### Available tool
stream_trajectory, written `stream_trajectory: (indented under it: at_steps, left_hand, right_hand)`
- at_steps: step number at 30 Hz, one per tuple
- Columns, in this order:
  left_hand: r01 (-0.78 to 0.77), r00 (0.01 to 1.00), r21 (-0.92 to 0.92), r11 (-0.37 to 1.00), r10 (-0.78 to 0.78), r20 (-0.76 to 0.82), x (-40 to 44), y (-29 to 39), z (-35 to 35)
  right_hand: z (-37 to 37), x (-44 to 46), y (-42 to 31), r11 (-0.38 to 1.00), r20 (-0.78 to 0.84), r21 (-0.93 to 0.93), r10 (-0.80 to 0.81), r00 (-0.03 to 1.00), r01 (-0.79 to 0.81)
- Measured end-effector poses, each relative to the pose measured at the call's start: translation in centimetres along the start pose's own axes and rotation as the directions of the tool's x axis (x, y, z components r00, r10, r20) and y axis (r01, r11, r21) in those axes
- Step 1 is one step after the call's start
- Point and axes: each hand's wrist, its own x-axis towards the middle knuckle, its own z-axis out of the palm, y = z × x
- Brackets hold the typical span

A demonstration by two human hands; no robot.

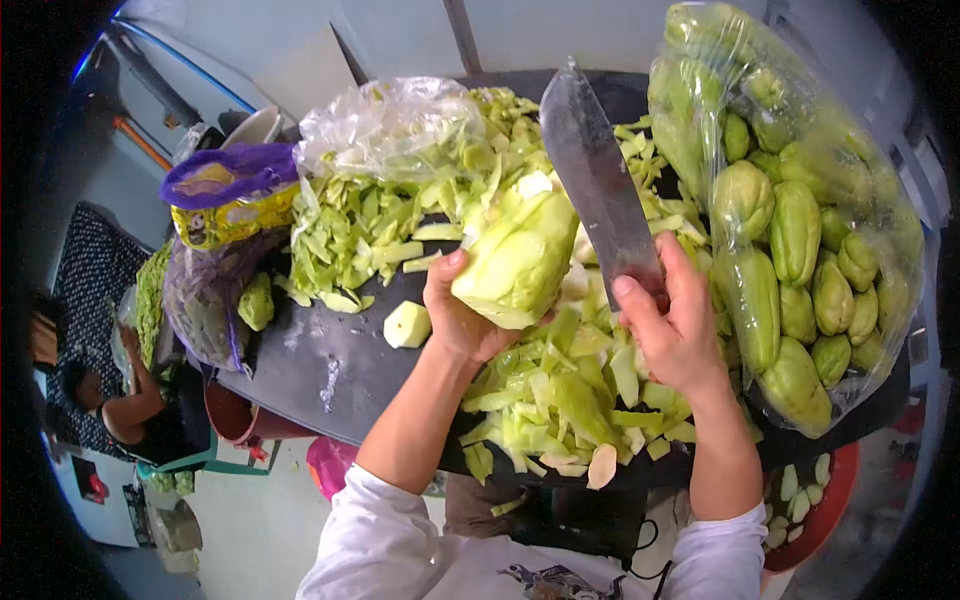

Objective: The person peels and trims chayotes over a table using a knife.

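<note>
A large, pale green peeled chayote (515, 262) rests in my left hand (465, 325), whose fingers wrap round its lower side. My right hand (675, 320) grips a broad knife (600, 165) near the base of its blade, with the tip pointing up and the flat of the blade facing me. The blade stands just right of the chayote. Beneath both hands lies a heap of green peelings (570, 400). A small pale cut piece (407, 325) sits on the dark table (320, 375), left of my left hand.
A clear bag of whole chayotes (795, 240) fills the table's right side. At the left are a purple mesh bag (205, 290) and a crumpled clear bag (385, 125). A red tub (835, 510) stands below right. Another person (135, 400) is at the far left.
</note>
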Motion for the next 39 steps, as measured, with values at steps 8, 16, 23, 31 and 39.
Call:
stream_trajectory:
  at_steps: [8, 16, 23, 31, 39]
  left_hand:
    - [0.046, 0.993, -0.154, 0.987, -0.029, 0.114, -0.9, 0.0, -1.3]
    - [0.048, 0.995, -0.210, 0.977, -0.028, 0.099, -1.0, -0.3, -1.4]
    - [0.053, 0.997, -0.089, 0.995, -0.048, 0.064, -1.3, -0.3, -1.1]
    - [-0.039, 0.999, -0.063, 0.997, 0.038, -0.015, -1.2, -1.0, -0.6]
    - [-0.167, 0.981, -0.003, 0.986, 0.166, -0.099, -1.2, -1.3, -0.7]
  right_hand:
    - [0.2, 0.3, 1.1, 0.989, -0.026, -0.089, -0.122, 0.992, 0.119]
    - [0.3, -0.3, 0.2, 0.991, 0.144, -0.117, -0.044, 0.989, 0.062]
    - [0.3, -0.3, 0.3, 0.990, 0.150, -0.141, 0.034, 0.988, -0.013]
    - [0.5, -0.6, -0.3, 0.961, 0.118, -0.278, 0.039, 0.992, -0.005]
    - [1.6, -0.5, -0.3, 0.962, 0.058, -0.228, -0.143, 0.988, 0.153]
